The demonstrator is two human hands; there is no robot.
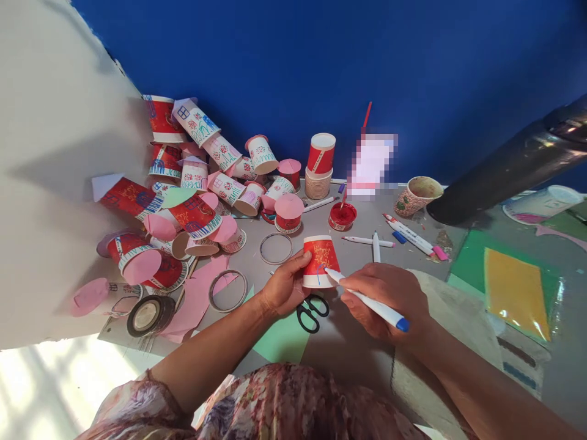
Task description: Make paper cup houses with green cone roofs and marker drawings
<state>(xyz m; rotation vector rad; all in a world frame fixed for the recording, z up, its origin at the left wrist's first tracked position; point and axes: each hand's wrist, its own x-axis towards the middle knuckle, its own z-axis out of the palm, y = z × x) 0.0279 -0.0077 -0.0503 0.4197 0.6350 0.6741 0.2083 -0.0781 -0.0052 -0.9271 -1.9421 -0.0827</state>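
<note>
The red paper cup stands upside down on the counter with gold writing too small to read. The left hand wraps around its side, and the right hand pinches a white marker whose tip touches the cup. Black scissors lie just below, and a pile of decorated cups sits off to the left.

Deep blue wall behind a sunlit grey table

free: table centre | blocked: cup pile left, markers right
</note>
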